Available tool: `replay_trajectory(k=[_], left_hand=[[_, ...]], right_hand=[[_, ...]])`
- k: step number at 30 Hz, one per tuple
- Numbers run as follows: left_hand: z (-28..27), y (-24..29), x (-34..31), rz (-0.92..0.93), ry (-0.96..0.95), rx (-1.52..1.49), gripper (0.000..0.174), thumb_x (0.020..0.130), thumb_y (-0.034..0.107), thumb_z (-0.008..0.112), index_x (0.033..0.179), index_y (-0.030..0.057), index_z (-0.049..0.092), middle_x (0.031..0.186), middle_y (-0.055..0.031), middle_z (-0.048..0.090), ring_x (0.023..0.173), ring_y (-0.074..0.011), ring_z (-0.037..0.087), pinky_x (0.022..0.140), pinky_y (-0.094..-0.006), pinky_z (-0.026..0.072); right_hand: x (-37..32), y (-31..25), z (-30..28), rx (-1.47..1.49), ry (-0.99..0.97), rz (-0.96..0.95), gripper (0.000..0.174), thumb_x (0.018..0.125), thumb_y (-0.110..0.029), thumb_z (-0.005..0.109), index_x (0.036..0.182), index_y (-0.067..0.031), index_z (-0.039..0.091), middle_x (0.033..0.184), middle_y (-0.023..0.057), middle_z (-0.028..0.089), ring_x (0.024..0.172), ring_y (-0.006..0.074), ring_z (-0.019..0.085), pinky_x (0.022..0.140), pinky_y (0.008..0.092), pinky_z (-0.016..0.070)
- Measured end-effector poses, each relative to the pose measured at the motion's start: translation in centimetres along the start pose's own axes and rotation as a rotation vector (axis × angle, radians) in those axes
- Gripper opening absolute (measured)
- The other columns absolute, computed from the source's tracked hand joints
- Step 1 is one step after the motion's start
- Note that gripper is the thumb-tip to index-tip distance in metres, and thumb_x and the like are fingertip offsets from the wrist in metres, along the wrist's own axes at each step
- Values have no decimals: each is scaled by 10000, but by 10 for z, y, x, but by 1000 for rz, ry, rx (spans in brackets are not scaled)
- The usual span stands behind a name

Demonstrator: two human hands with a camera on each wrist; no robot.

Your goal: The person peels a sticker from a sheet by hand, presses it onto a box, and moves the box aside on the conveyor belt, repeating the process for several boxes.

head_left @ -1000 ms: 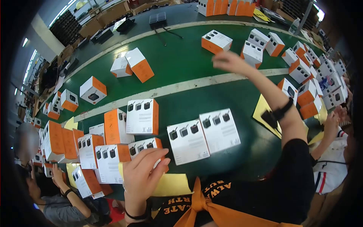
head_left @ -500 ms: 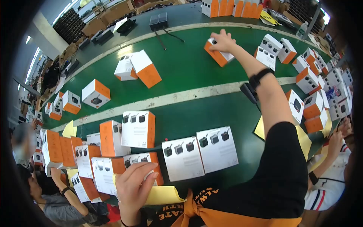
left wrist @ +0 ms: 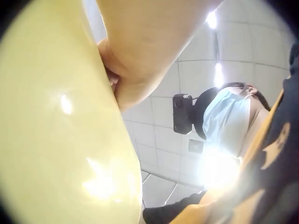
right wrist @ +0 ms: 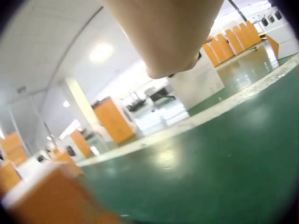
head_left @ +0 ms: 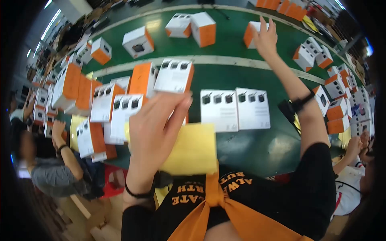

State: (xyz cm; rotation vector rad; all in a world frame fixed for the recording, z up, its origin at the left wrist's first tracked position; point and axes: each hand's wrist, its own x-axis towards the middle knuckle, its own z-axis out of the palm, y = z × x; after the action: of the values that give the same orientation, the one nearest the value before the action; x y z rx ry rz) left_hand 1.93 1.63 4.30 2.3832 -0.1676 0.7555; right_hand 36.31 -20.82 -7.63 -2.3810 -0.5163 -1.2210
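My left hand (head_left: 155, 130) holds a glossy yellow sheet (head_left: 193, 150), its thumb and fingers close together. In the left wrist view the fingers (left wrist: 111, 77) lie against the yellow sheet (left wrist: 56, 116). Reaching across the table, my right hand (head_left: 266, 40) grips a white-and-orange carton (head_left: 249, 35) at its side. The right wrist view has the white face of this carton (right wrist: 198, 88) under the hand. Two cartons (head_left: 219, 112) lie side by side before me, three small dark devices printed on each.
Stacked cartons (head_left: 106, 102) crowd the left side; more stand at the right (head_left: 337, 116). Farther back, a pair of cartons (head_left: 203, 30) sits beyond the pale strip (head_left: 225, 60) across the green table. People work on both sides.
The right hand has come down on the far carton, gripped it and shifted it leftward. My left hand and the yellow sheet have risen in view; the head view has tilted down.
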Motion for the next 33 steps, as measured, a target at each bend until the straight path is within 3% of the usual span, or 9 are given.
replay_trajectory(k=[2,4,6,9,14,16,21,31,33], left_hand=[[-1,6,4,29,7,-24,93,824,53,672,907,21,646,782,-97,641,637,-244,615,533,-302,463],[3,13,7,80,47,41,94,862,69,632,934,34,681,791,-69,660,588,-133,559,535,-233,411],[8,10,6,175,60,23,105,843,76,654,935,32,682,793,-63,660,593,-125,558,537,-233,413],[9,17,-1,233,-47,-126,157,787,81,709,929,19,679,798,-52,659,613,-109,561,550,-230,423],[-10,12,-15,148,-445,-335,252,666,39,783,887,-7,672,784,-50,653,662,-90,590,573,-201,431],[-12,17,-19,88,-511,-362,235,667,49,783,866,-14,674,749,-54,650,651,-95,600,559,-203,423],[-9,33,-19,103,-532,-379,136,695,28,748,789,-30,669,695,-55,638,595,-109,576,528,-218,399],[3,38,-15,197,-398,-342,67,738,5,674,775,-48,656,636,-44,599,550,-96,533,496,-217,357],[2,41,-10,110,-466,-322,59,757,3,654,777,-52,652,635,-38,591,556,-81,526,498,-211,351]], right_hand=[[11,-93,-115,819,-490,15,522,955,-461,420,1202,-28,574,1169,214,585,1150,288,527,996,463,355],[-17,-143,-190,1401,-946,253,379,939,-341,510,1071,-5,625,929,136,665,931,207,624,926,331,414],[-45,-184,-241,1102,-900,-19,240,890,-213,613,970,13,633,805,91,658,806,179,620,797,305,460],[-81,-191,-258,1068,-628,35,122,837,-74,666,899,27,636,750,85,638,695,133,591,617,261,452],[-97,-183,-292,1150,-589,327,127,847,-83,662,884,34,631,770,82,641,700,125,593,648,254,459],[-93,-183,-303,1068,-745,427,88,842,-5,613,901,57,633,874,81,622,844,133,574,745,246,434],[-98,-176,-292,1001,-568,-12,120,752,37,664,870,47,644,834,110,648,791,174,603,706,263,455],[-82,-165,-286,874,-644,-179,152,712,41,685,855,28,637,806,94,632,739,217,579,685,312,429],[-85,-166,-280,643,-470,-317,214,669,18,711,875,8,653,826,83,633,722,225,565,666,315,407]])
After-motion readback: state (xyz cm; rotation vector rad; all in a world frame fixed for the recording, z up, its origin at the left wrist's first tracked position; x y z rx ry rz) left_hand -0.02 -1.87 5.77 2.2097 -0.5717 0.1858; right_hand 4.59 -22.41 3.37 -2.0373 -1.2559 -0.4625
